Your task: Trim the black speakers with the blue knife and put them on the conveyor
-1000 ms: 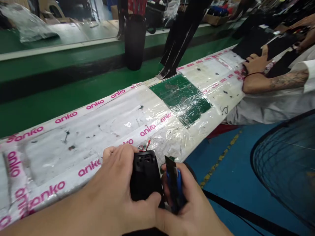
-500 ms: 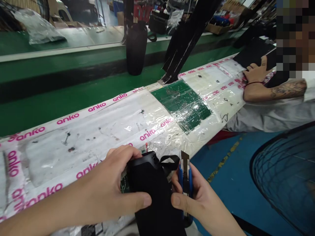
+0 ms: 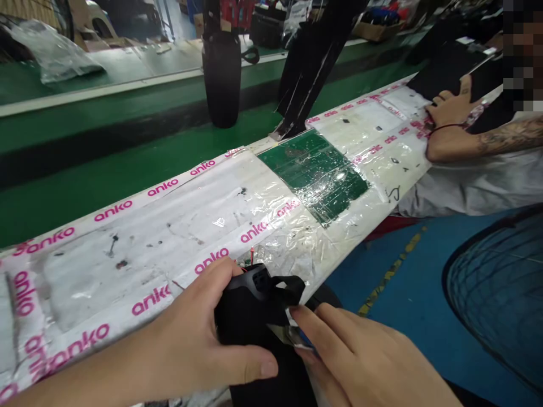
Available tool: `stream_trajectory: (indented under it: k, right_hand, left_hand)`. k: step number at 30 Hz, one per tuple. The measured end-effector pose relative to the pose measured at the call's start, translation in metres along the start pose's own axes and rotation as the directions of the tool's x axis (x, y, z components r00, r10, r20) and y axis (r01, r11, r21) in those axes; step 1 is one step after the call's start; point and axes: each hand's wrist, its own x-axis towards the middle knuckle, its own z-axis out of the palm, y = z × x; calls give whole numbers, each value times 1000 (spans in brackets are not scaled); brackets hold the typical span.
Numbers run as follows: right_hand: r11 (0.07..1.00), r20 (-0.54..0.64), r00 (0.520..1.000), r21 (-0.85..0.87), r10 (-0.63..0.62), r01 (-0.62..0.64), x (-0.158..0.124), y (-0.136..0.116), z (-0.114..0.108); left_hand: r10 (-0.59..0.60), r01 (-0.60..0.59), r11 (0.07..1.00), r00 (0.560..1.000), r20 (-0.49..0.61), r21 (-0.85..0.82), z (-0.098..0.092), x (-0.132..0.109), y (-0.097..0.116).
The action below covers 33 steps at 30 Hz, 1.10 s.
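A black fabric-covered cylinder (image 3: 258, 311), which looks like a portable speaker, lies tilted at the near edge of the bench. My left hand (image 3: 199, 339) is wrapped round it, with the thumb across its front. At its upper right a black strap loop (image 3: 292, 289) sticks out, and a thin red wire (image 3: 252, 256) rises behind its top end. My right hand (image 3: 360, 356) is closed round a blue utility knife (image 3: 304, 338), mostly hidden by the fingers. The knife's blade end lies against the cylinder's right side, below the strap.
Taped white sheeting (image 3: 148, 243) covers the bench, around a green patch (image 3: 316, 175). On the green line behind stands a similar black cylinder (image 3: 222, 79) beside a slanted black post (image 3: 316, 68). A co-worker's arm (image 3: 466, 135) rests at right, above a black mesh fan guard (image 3: 500, 294).
My right hand has turned over, bringing the knife from upright beside the cylinder down against its side. My left hand still holds the cylinder. The view has shifted slightly.
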Motion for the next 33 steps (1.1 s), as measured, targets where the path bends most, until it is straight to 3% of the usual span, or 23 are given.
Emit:
stream_trajectory:
  k: [3, 8, 18, 27, 33]
  right_hand:
    - [985, 38, 998, -166, -48, 54, 14, 7, -9]
    - [977, 41, 997, -199, -64, 71, 20, 7, -12]
    - [975, 155, 986, -204, -57, 88, 13, 8, -15]
    - [974, 111, 993, -216, -49, 73, 24, 8, -15]
    - [988, 179, 979, -104, -96, 116, 36, 29, -7]
  left_hand:
    - [18, -18, 999, 1000, 21, -40, -1, 1, -5]
    - [-7, 10, 998, 999, 50, -62, -5, 1, -7]
    - [-86, 88, 995, 995, 48, -51, -7, 3, 12]
    - [-56, 61, 996, 996, 68, -73, -8, 4, 7]
    - [-30, 36, 998, 989, 146, -41, -17, 8, 6]
